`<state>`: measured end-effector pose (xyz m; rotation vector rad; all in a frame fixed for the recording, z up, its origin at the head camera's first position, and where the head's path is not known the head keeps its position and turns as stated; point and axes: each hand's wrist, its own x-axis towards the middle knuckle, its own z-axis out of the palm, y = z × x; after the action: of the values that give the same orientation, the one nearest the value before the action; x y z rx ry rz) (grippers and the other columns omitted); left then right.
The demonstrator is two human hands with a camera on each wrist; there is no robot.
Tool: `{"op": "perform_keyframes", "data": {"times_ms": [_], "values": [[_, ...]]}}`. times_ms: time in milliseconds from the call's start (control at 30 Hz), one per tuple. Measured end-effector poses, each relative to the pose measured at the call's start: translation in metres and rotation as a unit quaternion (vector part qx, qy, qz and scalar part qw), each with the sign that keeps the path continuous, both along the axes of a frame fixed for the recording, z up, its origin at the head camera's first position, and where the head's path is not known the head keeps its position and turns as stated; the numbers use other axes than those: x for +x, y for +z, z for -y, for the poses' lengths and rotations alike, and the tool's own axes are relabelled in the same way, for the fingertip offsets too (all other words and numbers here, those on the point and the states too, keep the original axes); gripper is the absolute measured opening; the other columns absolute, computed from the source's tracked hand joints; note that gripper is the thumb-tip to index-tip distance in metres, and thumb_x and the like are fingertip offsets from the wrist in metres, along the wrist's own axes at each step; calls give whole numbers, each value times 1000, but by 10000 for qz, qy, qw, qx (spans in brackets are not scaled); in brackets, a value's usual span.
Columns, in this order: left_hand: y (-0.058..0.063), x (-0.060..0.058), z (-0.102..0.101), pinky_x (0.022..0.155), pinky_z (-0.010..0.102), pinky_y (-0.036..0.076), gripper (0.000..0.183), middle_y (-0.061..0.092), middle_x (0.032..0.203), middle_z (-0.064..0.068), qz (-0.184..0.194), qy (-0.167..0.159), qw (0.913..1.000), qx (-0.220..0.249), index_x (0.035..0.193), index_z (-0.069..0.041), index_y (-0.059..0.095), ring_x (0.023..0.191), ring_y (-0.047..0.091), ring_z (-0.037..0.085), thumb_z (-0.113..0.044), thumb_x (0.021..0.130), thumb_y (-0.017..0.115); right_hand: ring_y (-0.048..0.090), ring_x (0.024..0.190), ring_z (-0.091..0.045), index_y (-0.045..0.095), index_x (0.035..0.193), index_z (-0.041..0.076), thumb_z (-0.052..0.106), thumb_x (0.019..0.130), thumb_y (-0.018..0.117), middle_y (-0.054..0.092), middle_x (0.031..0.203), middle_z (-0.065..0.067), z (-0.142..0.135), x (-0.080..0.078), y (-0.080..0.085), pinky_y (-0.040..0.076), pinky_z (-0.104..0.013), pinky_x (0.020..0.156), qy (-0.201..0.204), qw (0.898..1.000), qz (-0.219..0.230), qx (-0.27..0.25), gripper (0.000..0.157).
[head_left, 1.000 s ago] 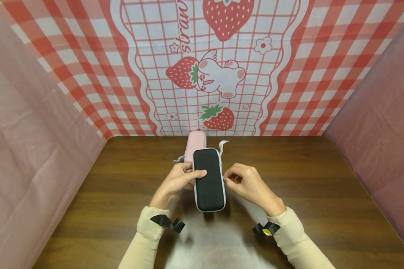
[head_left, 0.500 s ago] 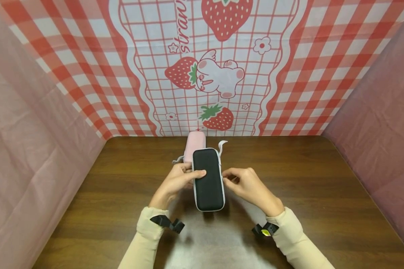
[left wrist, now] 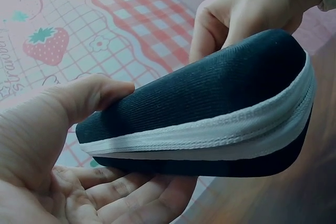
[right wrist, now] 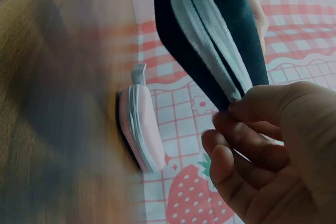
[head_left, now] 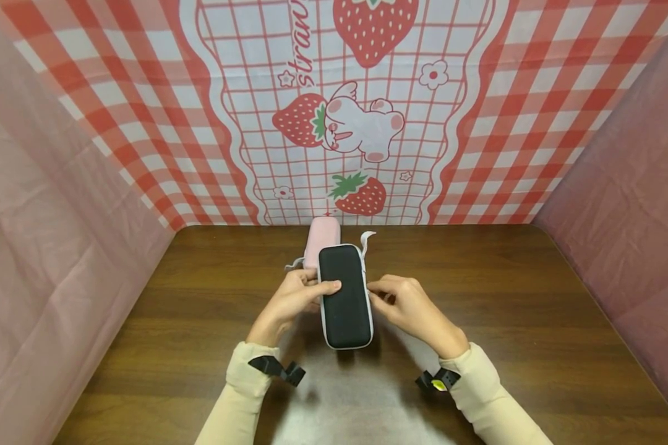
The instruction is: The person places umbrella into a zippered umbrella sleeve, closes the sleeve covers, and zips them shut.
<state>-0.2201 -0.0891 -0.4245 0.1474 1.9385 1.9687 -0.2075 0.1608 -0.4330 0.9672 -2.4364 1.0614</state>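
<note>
An oblong black zip case (head_left: 345, 315) with white zipper tape is held up over the table, slightly tilted. My left hand (head_left: 292, 300) grips it from the left, thumb pressed on the broad face and fingers underneath. At its right edge, my right hand (head_left: 414, 309) pinches at the zipper with thumb and forefinger. The right wrist view shows those fingertips at one end of the white zipper (right wrist: 210, 40), where a thin dark line runs between the tapes. Any pull tab is hidden by the fingers. A pale fabric loop (head_left: 366, 242) sticks up from the case's far end.
Behind the black case, a similar pink zip case (head_left: 324, 238) lies on the brown wooden table (head_left: 506, 309), near its back edge. It has a grey loop at its left side. A strawberry-print checked cloth (head_left: 362, 123) rises at the back, with pink cloths along both sides.
</note>
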Motion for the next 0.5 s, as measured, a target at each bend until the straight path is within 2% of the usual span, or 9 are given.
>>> {"op": "perform_keyframes", "data": {"times_ms": [100,233,500], "values": [[0,0,0,76,36,61,44,78,91,5,8,-16,10000,42,126,6,66,74,75,13,-18,91,75,61,68,-3,80,96,3,-2,88,71,75,84,-3,-1,-1,-2,58,-34,58,77,9999,-83,106,12],[-1,0,0,77,37,62,45,78,93,6,24,-55,9999,117,128,7,65,74,75,14,-17,91,74,61,66,-1,80,92,5,-1,87,71,76,83,-2,-2,-1,-3,57,-29,58,95,9994,-253,192,12],[-2,0,1,72,32,61,45,78,91,4,-30,-36,9998,173,127,8,65,74,75,13,-18,91,74,55,62,0,81,88,8,-2,83,70,70,73,4,-3,-3,-2,51,-24,53,201,9984,-538,9,15]]}}
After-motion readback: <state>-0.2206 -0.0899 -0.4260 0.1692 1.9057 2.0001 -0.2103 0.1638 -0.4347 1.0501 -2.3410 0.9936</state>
